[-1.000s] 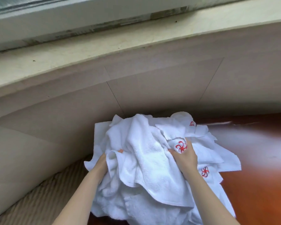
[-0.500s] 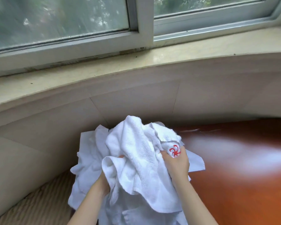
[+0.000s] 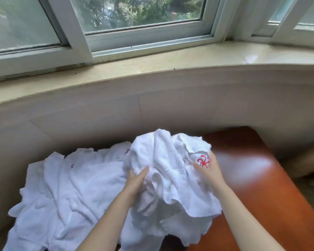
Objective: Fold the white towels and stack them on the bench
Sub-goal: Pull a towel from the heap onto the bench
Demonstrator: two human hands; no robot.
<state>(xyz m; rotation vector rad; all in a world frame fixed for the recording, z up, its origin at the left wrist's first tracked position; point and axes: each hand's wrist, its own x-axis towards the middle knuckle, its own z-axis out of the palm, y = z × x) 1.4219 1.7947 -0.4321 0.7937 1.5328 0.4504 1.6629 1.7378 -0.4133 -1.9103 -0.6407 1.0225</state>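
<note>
1. A bunched white towel (image 3: 168,171) fills the centre of the frame, held up between both hands just above the worktop (image 3: 261,187).
2. The left hand (image 3: 136,180), at centre, has its fingers curled into the towel's folds and grips the cloth; part of the hand is buried in the fabric.
3. The right hand (image 3: 209,172), right of centre, grips the towel's right side, with the thumb pressed on the cloth just beside a red embroidered emblem (image 3: 203,161).
4. The towel's lower edge droops in ruffled folds below both hands and hangs over the near part of the worktop, at the lower centre of the frame.
5. A loose pile of white towels (image 3: 62,192) sprawls across the lower left of the frame, crumpled and unfolded, its right edge meeting the held towel; small red marks show on it near its upper edge.
6. The worktop is glossy reddish-brown wood, running from the centre right down to the lower right corner, with a bright patch of light on it.
7. Behind it a pale panelled wall (image 3: 152,109) curves across the middle of the frame, topped by a cream stone sill (image 3: 152,64).
8. White-framed windows (image 3: 140,33) span the upper part of the frame, with green foliage visible through the glass.
</note>
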